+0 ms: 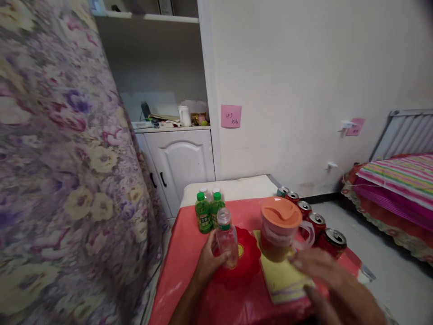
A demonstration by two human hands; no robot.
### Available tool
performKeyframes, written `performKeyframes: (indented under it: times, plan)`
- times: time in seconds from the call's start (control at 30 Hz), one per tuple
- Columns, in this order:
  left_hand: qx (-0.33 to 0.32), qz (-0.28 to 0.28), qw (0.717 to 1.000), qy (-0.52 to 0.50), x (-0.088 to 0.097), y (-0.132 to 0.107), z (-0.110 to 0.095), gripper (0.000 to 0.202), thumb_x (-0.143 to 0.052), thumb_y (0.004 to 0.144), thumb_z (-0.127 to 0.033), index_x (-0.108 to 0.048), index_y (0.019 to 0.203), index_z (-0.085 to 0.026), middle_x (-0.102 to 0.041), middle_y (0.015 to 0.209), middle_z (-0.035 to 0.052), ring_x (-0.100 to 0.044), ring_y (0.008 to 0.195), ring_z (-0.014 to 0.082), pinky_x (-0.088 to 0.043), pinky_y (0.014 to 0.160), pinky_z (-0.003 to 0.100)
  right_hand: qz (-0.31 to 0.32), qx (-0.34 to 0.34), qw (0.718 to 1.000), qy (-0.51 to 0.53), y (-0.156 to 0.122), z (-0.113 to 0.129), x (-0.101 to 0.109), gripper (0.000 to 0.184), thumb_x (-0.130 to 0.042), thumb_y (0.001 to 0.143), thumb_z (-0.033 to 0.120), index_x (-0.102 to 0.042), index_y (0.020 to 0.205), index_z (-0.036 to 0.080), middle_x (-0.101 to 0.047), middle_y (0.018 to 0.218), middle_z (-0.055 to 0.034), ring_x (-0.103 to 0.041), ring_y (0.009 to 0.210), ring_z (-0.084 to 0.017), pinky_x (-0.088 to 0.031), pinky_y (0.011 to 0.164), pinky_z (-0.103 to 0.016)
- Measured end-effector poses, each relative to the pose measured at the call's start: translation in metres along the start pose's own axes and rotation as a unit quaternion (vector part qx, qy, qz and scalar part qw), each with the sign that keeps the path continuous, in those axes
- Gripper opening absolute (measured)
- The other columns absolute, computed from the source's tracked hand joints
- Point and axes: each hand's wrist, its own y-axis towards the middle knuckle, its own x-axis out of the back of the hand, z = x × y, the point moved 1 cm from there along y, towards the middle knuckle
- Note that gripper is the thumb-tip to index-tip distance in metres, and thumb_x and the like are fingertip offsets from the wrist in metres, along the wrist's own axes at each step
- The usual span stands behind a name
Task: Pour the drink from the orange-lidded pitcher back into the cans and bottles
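Note:
My left hand (pixel 210 261) is wrapped around a clear plastic bottle (pixel 227 241) with no cap. The bottle stands upright over a red scalloped tray (pixel 249 266); whether its base touches the tray I cannot tell. My right hand (pixel 324 275), blurred by motion, has its fingers stretched out beside a clear pitcher (pixel 276 237). The pitcher has an orange lid (pixel 281 212), a handle on its right and brownish liquid inside. It rests on a folded yellow cloth (pixel 282 282). My right hand is near the handle and holds nothing that I can see.
Two green drink bottles (pixel 203 215) with white-capped ones behind stand at the table's far left. Several opened drink cans (pixel 317 222) line the right edge. A red cloth (pixel 184 253) covers the table. A floral curtain (pixel 67 180) hangs left; a bed (pixel 395 194) is at right.

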Motion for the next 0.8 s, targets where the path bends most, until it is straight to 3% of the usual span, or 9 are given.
performKeyframes:
  times: [0.03, 0.1, 0.13, 0.2, 0.33, 0.47, 0.6, 0.7, 0.8]
  plan:
    - [-0.001, 0.0, 1.0, -0.001, 0.0, 0.0, 0.0, 0.084, -0.086, 0.058, -0.04, -0.048, 0.129, -0.016, -0.059, 0.138, 0.0203, -0.055, 0.129, 0.0391, -0.043, 0.109, 0.049, -0.076, -0.112, 0.99, -0.039, -0.008, -0.017, 0.004, 0.027, -0.057, 0.094, 0.024, -0.065, 0.119, 0.024, -0.072, 0.111, -0.0078, -0.07, 0.1, -0.025, -0.059, 0.08, -0.032]
    - [-0.002, 0.004, 1.0, -0.002, 0.001, 0.0, -0.003, 0.083, -0.086, 0.058, -0.041, -0.049, 0.128, -0.016, -0.06, 0.137, 0.0205, -0.055, 0.129, 0.0392, -0.042, 0.109, 0.049, -0.174, -0.309, 0.932, -0.072, -0.032, -0.051, 0.008, 0.025, -0.057, 0.093, 0.037, -0.067, 0.111, 0.024, -0.073, 0.112, -0.0073, -0.07, 0.099, -0.026, -0.058, 0.078, -0.03]
    - [-0.002, 0.006, 1.0, -0.002, 0.001, 0.0, -0.004, 0.083, -0.086, 0.059, -0.042, -0.049, 0.128, -0.016, -0.06, 0.137, 0.0204, -0.055, 0.129, 0.0392, -0.043, 0.109, 0.049, -0.182, -0.379, 0.906, -0.054, -0.044, -0.066, 0.008, 0.031, -0.058, 0.091, 0.045, -0.067, 0.111, 0.023, -0.073, 0.112, -0.0076, -0.07, 0.1, -0.027, -0.058, 0.078, -0.03]
    - [-0.005, 0.012, 1.0, -0.002, 0.002, 0.0, -0.009, 0.083, -0.086, 0.059, -0.044, -0.05, 0.128, -0.016, -0.06, 0.137, 0.02, -0.055, 0.128, 0.0392, -0.043, 0.108, 0.048, -0.19, -0.453, 0.871, -0.013, -0.065, -0.093, 0.003, 0.044, -0.061, 0.084, 0.055, -0.065, 0.115, 0.023, -0.07, 0.118, -0.0086, -0.067, 0.107, -0.03, -0.055, 0.088, -0.037]
    - [-0.011, 0.015, 1.0, -0.007, 0.003, -0.002, -0.014, 0.082, -0.087, 0.057, -0.047, -0.053, 0.126, -0.019, -0.064, 0.135, 0.0174, -0.057, 0.126, 0.0396, -0.045, 0.106, 0.048, -0.193, -0.501, 0.843, 0.039, -0.086, -0.124, -0.01, 0.058, -0.064, 0.077, 0.063, -0.061, 0.12, 0.024, -0.065, 0.129, -0.0099, -0.061, 0.118, -0.034, -0.048, 0.1, -0.045]
    - [-0.002, -0.005, 1.0, -0.011, 0.005, -0.005, -0.007, 0.087, -0.088, 0.056, -0.05, -0.053, 0.128, -0.018, -0.061, 0.138, 0.0198, -0.055, 0.129, 0.0401, -0.046, 0.106, 0.048, -0.176, -0.53, 0.824, 0.091, -0.083, -0.134, -0.019, 0.061, -0.064, 0.075, 0.066, -0.061, 0.119, 0.023, -0.066, 0.127, -0.0099, -0.06, 0.118, -0.032, -0.052, 0.093, -0.038]
    - [-0.004, -0.043, 0.999, -0.027, 0.009, -0.005, 0.006, 0.089, -0.09, 0.053, -0.051, -0.056, 0.128, -0.017, -0.065, 0.134, 0.0191, -0.058, 0.126, 0.0407, -0.048, 0.105, 0.047, -0.187, -0.553, 0.803, 0.121, -0.071, -0.145, -0.02, 0.06, -0.065, 0.069, 0.071, -0.066, 0.102, 0.02, -0.074, 0.105, -0.0084, -0.066, 0.102, -0.03, -0.055, 0.082, -0.031]
    - [0.004, -0.081, 0.996, -0.037, 0.012, -0.003, 0.012, 0.09, -0.092, 0.048, -0.049, -0.059, 0.126, -0.018, -0.068, 0.13, 0.0172, -0.059, 0.125, 0.0422, -0.048, 0.105, 0.049, -0.17, -0.536, 0.813, 0.15, -0.067, -0.162, -0.024, 0.056, -0.065, 0.067, 0.072, -0.068, 0.086, 0.02, -0.074, 0.082, -0.006, -0.067, 0.086, -0.027, -0.054, 0.075, -0.03]
    - [0.012, -0.081, 0.996, -0.042, 0.013, -0.002, 0.012, 0.091, -0.092, 0.048, -0.048, -0.059, 0.128, -0.019, -0.067, 0.133, 0.0173, -0.057, 0.127, 0.0432, -0.047, 0.106, 0.05, -0.16, -0.502, 0.834, 0.164, -0.071, -0.18, -0.033, 0.054, -0.063, 0.071, 0.071, -0.07, 0.08, 0.019, -0.068, 0.07, -0.0041, -0.061, 0.069, -0.022, -0.05, 0.062, -0.028]
